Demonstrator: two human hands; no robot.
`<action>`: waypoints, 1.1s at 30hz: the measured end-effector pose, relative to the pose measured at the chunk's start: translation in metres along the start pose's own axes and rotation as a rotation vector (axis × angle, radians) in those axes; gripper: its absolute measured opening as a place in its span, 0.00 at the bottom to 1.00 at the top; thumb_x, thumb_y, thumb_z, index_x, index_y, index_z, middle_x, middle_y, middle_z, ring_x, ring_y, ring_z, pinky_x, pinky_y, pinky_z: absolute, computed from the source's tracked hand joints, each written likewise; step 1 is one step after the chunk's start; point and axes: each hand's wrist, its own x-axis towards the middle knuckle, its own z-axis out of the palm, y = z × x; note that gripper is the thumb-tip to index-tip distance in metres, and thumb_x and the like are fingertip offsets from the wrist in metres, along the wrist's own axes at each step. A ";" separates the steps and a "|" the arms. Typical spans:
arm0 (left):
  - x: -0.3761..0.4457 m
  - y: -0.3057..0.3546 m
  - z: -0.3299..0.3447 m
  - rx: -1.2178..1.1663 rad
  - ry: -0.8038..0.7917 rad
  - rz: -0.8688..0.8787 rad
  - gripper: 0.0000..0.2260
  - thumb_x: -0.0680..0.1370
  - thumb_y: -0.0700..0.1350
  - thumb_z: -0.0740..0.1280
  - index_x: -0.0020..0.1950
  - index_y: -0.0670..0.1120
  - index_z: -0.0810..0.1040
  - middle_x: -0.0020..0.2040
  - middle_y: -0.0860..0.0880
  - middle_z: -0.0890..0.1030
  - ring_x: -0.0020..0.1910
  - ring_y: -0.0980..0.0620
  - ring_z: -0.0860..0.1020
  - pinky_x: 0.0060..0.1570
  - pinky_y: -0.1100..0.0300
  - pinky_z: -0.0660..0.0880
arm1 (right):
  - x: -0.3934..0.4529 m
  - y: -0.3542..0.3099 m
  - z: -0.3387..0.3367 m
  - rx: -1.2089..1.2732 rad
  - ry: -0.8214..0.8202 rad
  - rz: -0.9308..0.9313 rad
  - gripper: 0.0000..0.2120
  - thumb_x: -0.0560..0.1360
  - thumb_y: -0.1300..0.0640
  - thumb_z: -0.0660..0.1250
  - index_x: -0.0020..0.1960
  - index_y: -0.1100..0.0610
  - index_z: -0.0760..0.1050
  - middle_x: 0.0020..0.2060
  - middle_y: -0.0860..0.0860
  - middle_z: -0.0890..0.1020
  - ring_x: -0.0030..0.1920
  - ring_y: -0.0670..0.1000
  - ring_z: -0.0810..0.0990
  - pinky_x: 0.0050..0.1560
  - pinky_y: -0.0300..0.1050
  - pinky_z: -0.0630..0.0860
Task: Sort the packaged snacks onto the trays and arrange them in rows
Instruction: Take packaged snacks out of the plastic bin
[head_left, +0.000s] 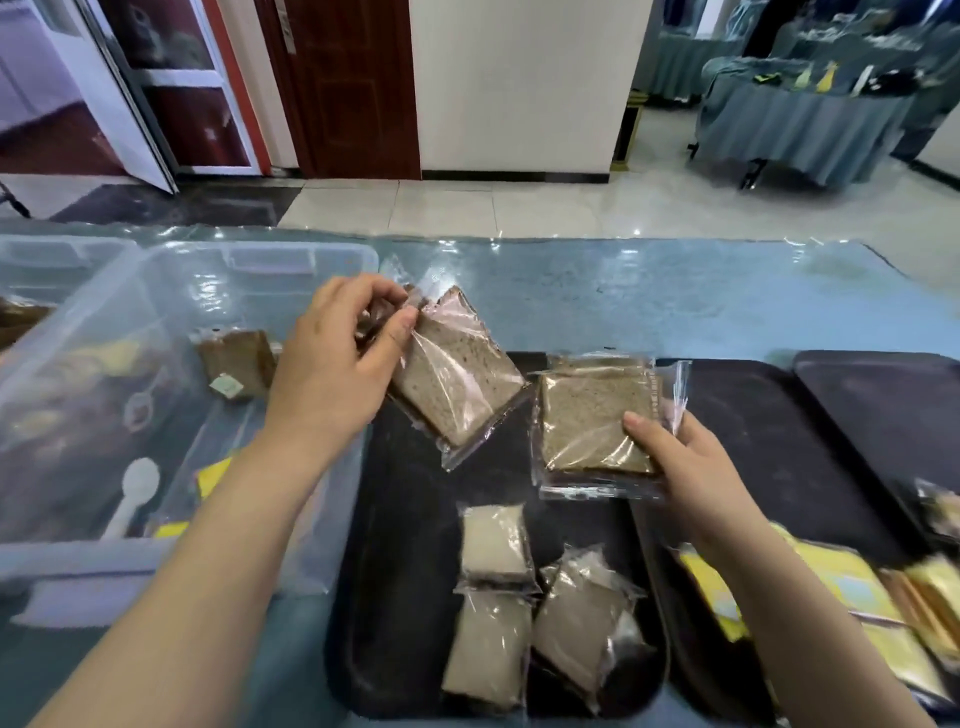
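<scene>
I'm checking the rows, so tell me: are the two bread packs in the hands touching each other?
Apart. The head view shows dark tray between the left hand's bread pack and the right hand's bread pack.

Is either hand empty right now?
No: the left hand pinches one brown bread packet, and the right hand holds another.
</scene>
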 end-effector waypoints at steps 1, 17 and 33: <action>-0.008 0.002 0.011 -0.034 -0.011 -0.024 0.04 0.79 0.50 0.66 0.52 0.52 0.76 0.48 0.54 0.76 0.47 0.56 0.73 0.48 0.59 0.70 | -0.001 0.006 -0.014 -0.028 -0.006 0.020 0.09 0.78 0.54 0.66 0.58 0.53 0.78 0.49 0.48 0.86 0.51 0.49 0.84 0.56 0.48 0.77; -0.184 -0.083 0.117 -0.221 -0.234 -0.936 0.08 0.82 0.47 0.63 0.46 0.47 0.79 0.44 0.48 0.82 0.48 0.47 0.79 0.47 0.56 0.72 | -0.008 0.120 -0.058 -0.090 -0.020 0.505 0.15 0.76 0.44 0.66 0.51 0.55 0.80 0.44 0.49 0.86 0.45 0.49 0.85 0.47 0.45 0.80; -0.224 -0.107 0.113 0.377 -0.395 -0.713 0.22 0.79 0.47 0.65 0.71 0.42 0.66 0.67 0.41 0.73 0.64 0.39 0.74 0.60 0.47 0.72 | 0.024 0.155 -0.011 -0.912 -0.130 0.086 0.41 0.76 0.39 0.64 0.78 0.55 0.49 0.70 0.53 0.69 0.68 0.53 0.71 0.62 0.48 0.72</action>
